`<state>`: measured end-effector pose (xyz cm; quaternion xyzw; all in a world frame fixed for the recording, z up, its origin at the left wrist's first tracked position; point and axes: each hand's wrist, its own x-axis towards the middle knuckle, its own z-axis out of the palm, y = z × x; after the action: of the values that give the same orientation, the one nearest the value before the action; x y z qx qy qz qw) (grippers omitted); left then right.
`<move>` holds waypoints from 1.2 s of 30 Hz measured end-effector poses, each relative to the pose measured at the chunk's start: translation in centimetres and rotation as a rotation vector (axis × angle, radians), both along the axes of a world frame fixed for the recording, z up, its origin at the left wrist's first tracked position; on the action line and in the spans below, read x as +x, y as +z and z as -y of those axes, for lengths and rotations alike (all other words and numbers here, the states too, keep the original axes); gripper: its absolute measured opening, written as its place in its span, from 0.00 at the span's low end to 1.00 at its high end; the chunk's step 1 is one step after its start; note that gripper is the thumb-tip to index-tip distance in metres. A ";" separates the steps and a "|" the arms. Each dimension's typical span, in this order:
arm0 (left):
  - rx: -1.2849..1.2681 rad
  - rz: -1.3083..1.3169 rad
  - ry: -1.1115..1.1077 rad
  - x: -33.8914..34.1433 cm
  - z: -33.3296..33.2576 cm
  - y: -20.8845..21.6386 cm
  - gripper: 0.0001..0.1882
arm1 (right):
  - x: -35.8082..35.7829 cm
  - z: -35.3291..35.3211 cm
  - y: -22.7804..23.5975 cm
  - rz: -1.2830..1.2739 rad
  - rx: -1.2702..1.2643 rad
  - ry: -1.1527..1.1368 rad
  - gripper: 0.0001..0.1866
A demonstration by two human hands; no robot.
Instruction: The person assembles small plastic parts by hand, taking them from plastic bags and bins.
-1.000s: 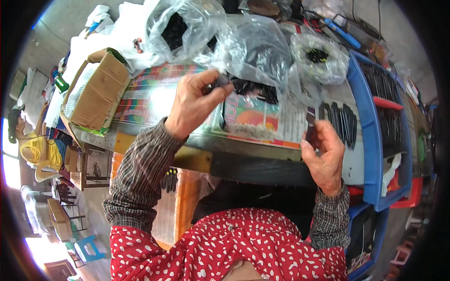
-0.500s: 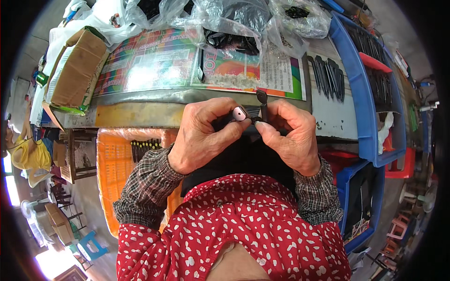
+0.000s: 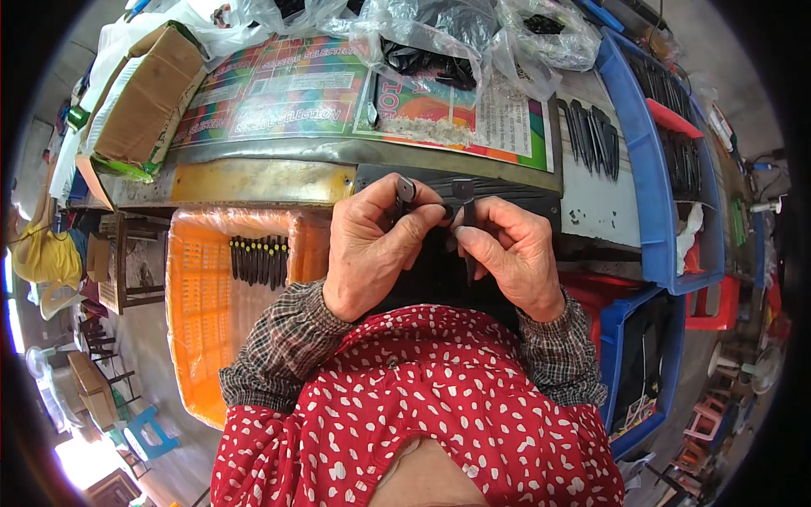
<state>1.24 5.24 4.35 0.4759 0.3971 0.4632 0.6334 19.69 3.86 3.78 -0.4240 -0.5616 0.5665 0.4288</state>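
My left hand [image 3: 365, 253] is closed, thumb against fingers, around a small black part with a rounded flat end [image 3: 406, 188] that sticks up past the fingertips. In my right hand [image 3: 517, 258] is a slim black stick-like part with a squared flat head [image 3: 464, 191]; its narrow end points down below the fingers. Both hands meet in front of my body at the bench's near edge, fingertips almost touching. A small dark bit shows between them, too small to name. Most of the left part is hidden by my fingers.
An orange basket [image 3: 193, 313] holding black parts with yellow dots [image 3: 259, 260] stands left below the bench. At right are black parts [image 3: 589, 139] in a row, a blue tray [image 3: 655, 228] and a blue crate [image 3: 612, 363]. Plastic bags [image 3: 431, 34] and a cardboard box [image 3: 139, 110] lie behind.
My hands have drifted slightly apart, and both parts are turned. The right one now stands more upright, with its lower end showing. The view has shifted a little.
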 end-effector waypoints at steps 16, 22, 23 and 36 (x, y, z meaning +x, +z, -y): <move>0.507 -0.359 0.147 -1.1 -0.2 -0.6 0.06 | -0.7 0.7 -0.5 0.105 -0.038 0.102 0.10; 0.590 -0.531 0.101 -1.5 -0.7 -0.7 0.09 | -0.6 0.7 -0.5 0.139 -0.052 0.123 0.10; 0.635 -0.531 0.080 -1.6 -0.9 -0.8 0.09 | -0.6 0.7 -0.5 0.140 -0.054 0.123 0.10; 0.640 -0.504 -0.021 -2.0 -1.7 -1.7 0.08 | -0.9 0.9 -1.4 0.126 -0.161 0.126 0.10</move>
<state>-0.79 6.90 2.68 0.7515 0.3710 0.4258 0.3409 18.78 2.99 2.42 -0.4555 -0.5658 0.6079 0.3207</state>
